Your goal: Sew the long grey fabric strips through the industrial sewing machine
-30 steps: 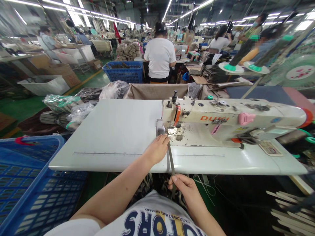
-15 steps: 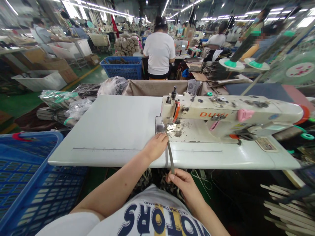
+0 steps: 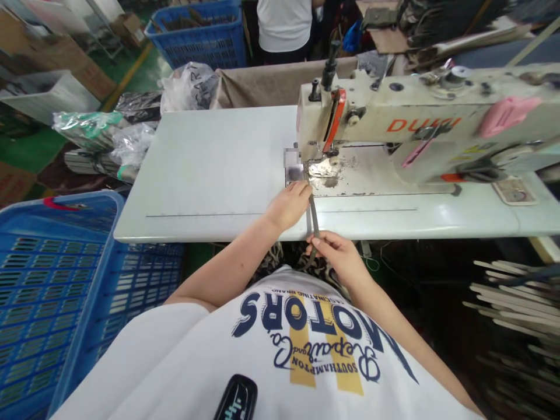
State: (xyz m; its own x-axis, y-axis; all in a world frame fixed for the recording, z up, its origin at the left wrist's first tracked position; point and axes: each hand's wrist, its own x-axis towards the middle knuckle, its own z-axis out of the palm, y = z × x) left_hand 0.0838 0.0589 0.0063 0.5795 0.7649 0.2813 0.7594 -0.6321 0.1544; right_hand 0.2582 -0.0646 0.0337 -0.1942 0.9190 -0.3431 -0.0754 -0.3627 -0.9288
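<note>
Running from twelve to six o'clock, the strip [image 3: 315,219] passes over the near edge of the table [image 3: 210,163]. Near its six o'clock end, the right hand [image 3: 336,252] pinches it between thumb and finger. At ten o'clock lies the left hand [image 3: 290,205], fingers together, tips at the strip; whether they grip it, I cannot tell. The machine [image 3: 371,125] stands at one to two o'clock. Farther out, a basket [image 3: 98,291] is between eight and nine.
</note>
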